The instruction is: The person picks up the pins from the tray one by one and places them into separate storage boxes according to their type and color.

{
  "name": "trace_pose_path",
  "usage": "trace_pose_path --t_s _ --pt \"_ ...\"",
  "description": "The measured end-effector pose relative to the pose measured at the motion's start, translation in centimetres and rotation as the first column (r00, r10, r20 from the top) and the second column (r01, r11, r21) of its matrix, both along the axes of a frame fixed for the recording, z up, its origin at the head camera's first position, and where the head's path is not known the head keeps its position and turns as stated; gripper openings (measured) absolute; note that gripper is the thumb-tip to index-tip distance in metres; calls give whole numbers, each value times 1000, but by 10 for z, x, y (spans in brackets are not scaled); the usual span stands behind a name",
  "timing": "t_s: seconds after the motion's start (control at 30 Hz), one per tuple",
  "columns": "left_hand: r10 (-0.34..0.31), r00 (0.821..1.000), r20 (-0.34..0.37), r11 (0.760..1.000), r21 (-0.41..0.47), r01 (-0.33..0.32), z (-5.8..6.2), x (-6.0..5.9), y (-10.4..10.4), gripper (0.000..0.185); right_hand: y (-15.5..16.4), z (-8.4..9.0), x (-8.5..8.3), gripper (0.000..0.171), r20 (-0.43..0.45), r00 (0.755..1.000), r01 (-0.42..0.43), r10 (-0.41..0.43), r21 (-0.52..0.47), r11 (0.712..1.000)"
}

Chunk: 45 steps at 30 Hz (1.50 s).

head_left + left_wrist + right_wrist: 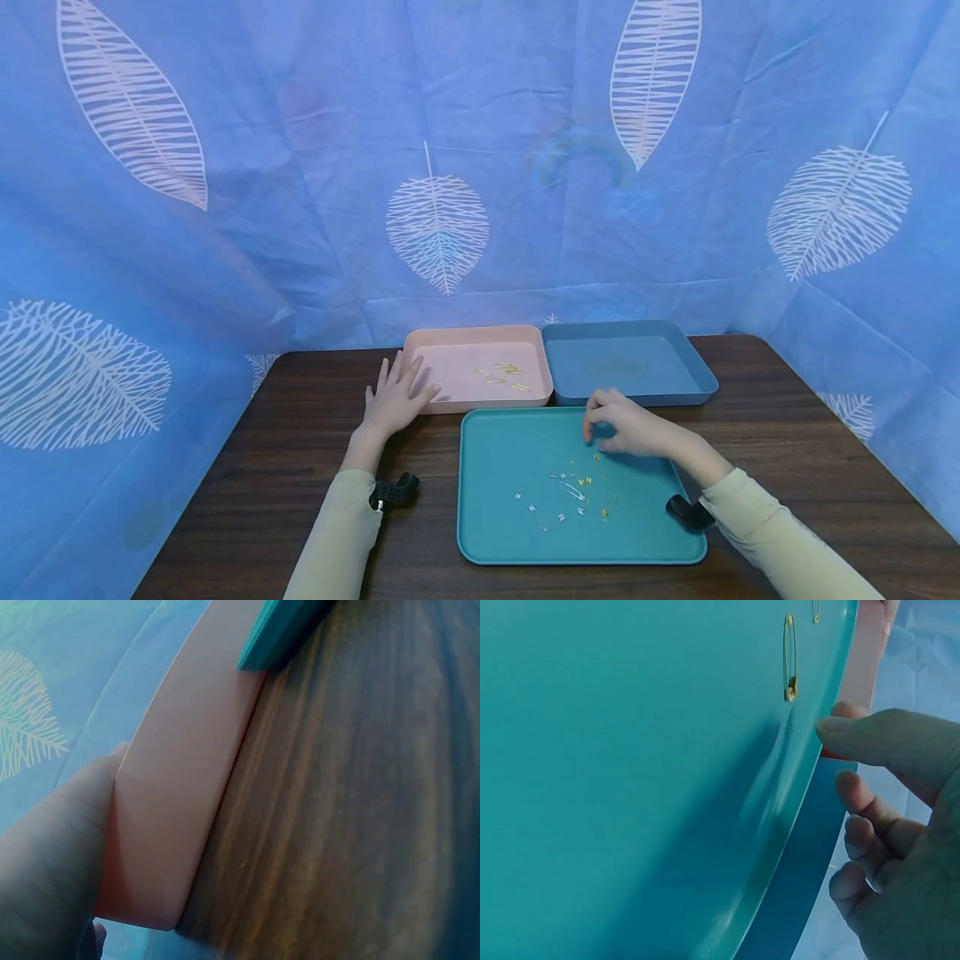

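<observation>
With what appears to be a reach for a gold safety pin (596, 456) on the teal tray (506, 533), the right hand (628, 425) hovers above that tray, half-curled with no pin visible, a fine pinch seemingly called for, while the left hand (392, 403), fingers spread, rests on the pink tray (453, 350) beyond.

I see room for a hand over the rectangular teal tray's (498, 454) near strip; along its far rim, the shallow rectangular pink tray (480, 404) and blue tray (641, 400) raise walls.
</observation>
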<state>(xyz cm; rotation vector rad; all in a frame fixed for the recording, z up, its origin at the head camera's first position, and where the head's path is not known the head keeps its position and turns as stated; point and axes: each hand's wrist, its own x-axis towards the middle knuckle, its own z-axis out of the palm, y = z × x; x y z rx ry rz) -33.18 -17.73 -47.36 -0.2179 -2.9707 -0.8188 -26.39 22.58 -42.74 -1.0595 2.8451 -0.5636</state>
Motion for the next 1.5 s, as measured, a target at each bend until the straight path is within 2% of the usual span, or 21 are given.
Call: trace_pose_path --t_s 0.27,0.6,1.2,1.5 --pt "2 1000 10 1000 -14 -2 1 0 0 80 1 -6 1 28 86 996 -29 25 44 999" --pt "-2 1000 20 1000 -16 2 2 -2 0 81 0 -6 3 25 90 996 2 -8 68 998" --pt "0 1000 16 1000 -8 1 1 1 1 81 -8 -7 0 28 -2 1000 -30 30 55 998" --pt "1 1000 -3 1000 -11 -1 -1 1 0 80 -23 2 -8 26 -66 997 -46 48 33 998"
